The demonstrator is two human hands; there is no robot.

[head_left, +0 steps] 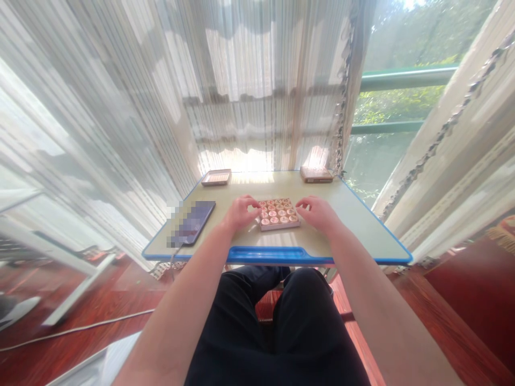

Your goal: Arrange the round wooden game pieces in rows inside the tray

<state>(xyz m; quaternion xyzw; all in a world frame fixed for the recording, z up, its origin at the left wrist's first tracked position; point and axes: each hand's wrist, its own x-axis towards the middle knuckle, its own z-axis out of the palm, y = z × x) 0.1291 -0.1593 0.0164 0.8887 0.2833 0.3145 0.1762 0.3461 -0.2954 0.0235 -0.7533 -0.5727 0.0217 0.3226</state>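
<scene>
A shallow box of round, marked wooden pieces (277, 213) lies on the small table (354, 214), the pieces set in rows. My left hand (243, 212) is at the box's left side, its fingers curved toward the edge with the fingertips by the left pieces. Beside the right edge is my right hand (316, 213), thumb and fingers bent toward the box, with a small space between them and nothing visible held. Whether the left fingertips touch the box is hard to tell.
A tablet or large phone (197, 222) with a cable lies at the table's left. At the back stand a shallow tray (216, 177) on the left and a closed box (316, 175) on the right. A blue trough (267, 253) runs along the front edge.
</scene>
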